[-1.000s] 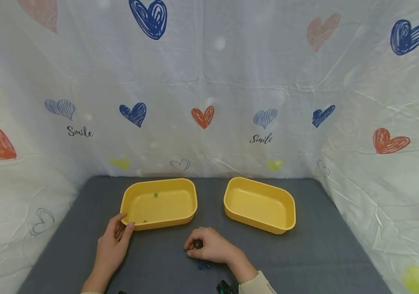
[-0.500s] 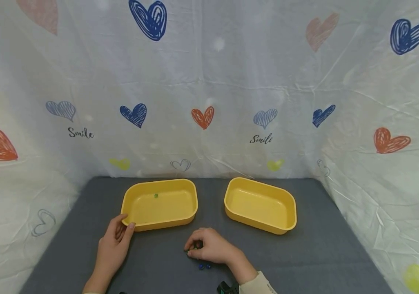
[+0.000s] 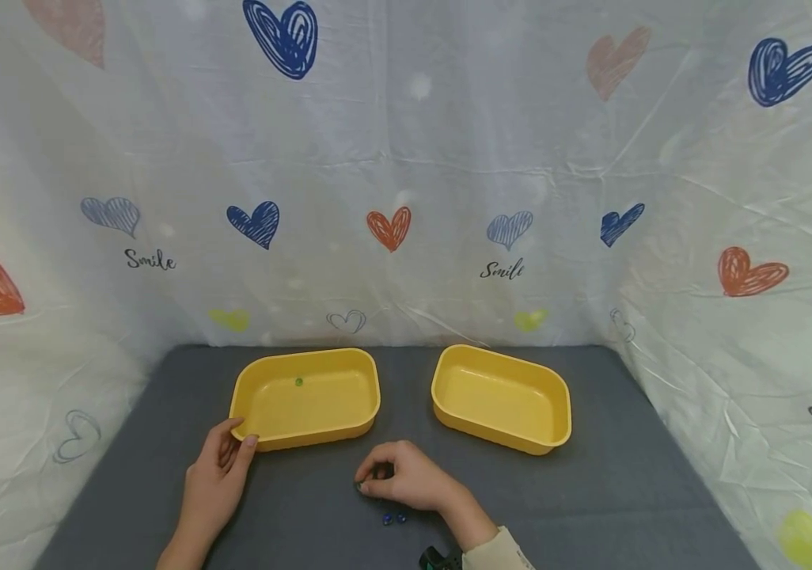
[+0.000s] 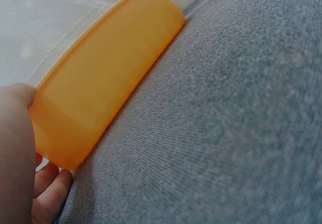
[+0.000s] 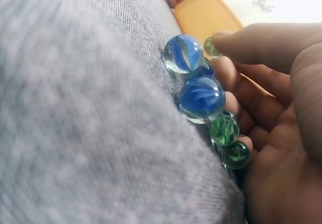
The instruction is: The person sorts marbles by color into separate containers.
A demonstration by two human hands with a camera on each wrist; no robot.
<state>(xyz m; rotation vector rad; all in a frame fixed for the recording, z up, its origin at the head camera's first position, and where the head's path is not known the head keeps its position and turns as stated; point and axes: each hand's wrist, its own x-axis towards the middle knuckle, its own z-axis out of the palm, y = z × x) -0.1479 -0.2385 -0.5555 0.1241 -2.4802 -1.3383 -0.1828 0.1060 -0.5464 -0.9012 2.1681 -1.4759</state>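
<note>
My left hand [image 3: 214, 479] grips the near left corner of the left yellow bin [image 3: 320, 435], thumb in front and fingers at the side. One green marble [image 3: 299, 381] lies inside that bin. In front of the bins, my right hand [image 3: 409, 475] pinches a green marble [image 5: 210, 47] between thumb and forefinger, just over the cloth. Blue marbles, among them a large swirled marble [image 5: 202, 99] and a clear-and-blue marble [image 5: 183, 54], rest beside its fingers. Green marbles [image 5: 224, 129] sit under the palm, partly hidden in the head view.
A second yellow bin [image 3: 502, 434] stands to the right, with no marbles seen in it. Grey cloth [image 3: 612, 507] covers the table. A white curtain printed with hearts [image 3: 442, 277] hangs behind and at both sides.
The right fingertips have closed a little on the green marble. A second green marble at the left bin's front wall has dropped out of sight. The left hand keeps its hold.
</note>
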